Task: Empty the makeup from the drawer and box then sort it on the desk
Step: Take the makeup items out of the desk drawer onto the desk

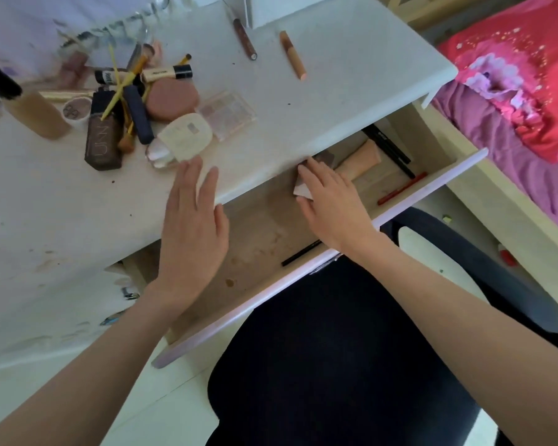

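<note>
The drawer (432, 185) under the white desk (335, 101) stands pulled out. My right hand (331, 201) reaches into it and grips a small pale pink and brown makeup item (302, 191). Beside it in the drawer lie a peach tube (361, 160), black pencils (388, 146), a red pencil (401, 188) and another black pencil (300, 253). My left hand (194, 226) hovers flat with straight fingers over the desk edge, holding nothing. A heap of makeup (136, 104) lies on the desk's left part.
Two tubes, a brown tube (245, 38) and a tan tube (293, 55), lie apart at the back of the desk. A tall beige bottle (29, 107) lies at the far left. A bed with pink bedding (522, 91) is on the right, and a dark chair (335, 365) is below the drawer.
</note>
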Available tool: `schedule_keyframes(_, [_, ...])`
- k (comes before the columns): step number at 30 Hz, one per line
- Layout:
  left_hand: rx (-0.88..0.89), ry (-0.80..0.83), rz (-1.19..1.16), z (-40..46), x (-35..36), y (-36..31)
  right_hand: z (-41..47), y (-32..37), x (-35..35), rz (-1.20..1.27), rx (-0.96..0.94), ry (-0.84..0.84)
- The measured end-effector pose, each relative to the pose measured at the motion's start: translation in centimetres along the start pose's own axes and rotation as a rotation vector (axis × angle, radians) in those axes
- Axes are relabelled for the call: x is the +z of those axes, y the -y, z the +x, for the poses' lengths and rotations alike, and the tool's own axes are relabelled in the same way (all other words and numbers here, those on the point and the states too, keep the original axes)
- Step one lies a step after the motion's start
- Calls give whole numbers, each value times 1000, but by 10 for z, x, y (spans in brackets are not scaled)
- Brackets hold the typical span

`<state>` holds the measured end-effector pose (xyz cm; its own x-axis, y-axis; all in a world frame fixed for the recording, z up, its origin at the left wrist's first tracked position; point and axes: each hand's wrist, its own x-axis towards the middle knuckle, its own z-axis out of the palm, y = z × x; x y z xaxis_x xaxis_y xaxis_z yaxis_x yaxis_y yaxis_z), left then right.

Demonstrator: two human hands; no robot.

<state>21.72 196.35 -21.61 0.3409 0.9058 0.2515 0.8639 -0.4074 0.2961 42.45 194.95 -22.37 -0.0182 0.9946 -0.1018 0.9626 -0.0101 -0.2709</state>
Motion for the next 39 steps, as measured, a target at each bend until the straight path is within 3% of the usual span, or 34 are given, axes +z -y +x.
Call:
schedule_keyframes(2, [162,43,-101,-10,9,-19,-14,-21,5,-35,85,-12])
schedule_keyframes(5, [257,219,-217,-11,27,-41,-27,-47,9,-119,152,-18])
schedule_keyframes(11, [380,480,-72,21,89,-58,-42,-83,20,-140,175,-85])
schedule_keyframes(16, [350,623,9,58,134,-76,-45,-92,33,-141,116,-195])
schedule_keyframes(20, [179,808,180,76,155,-89,-43,-94,44,-142,108,-406])
schedule_keyframes(22, [189,786,237,80,164,-85,-41,-97,48,-159,99,-486])
schedule_keyframes(27, [230,467,188,79,164,-85,-36,-101,57,-159,86,-568])
schedule_keyframes(35, [282,353,333,56,159,-78,-35,-102,59,-168,90,-576])
schedule_keyframes(39, [188,359,183,57,157,-76,-36,-101,59,-186,86,-559])
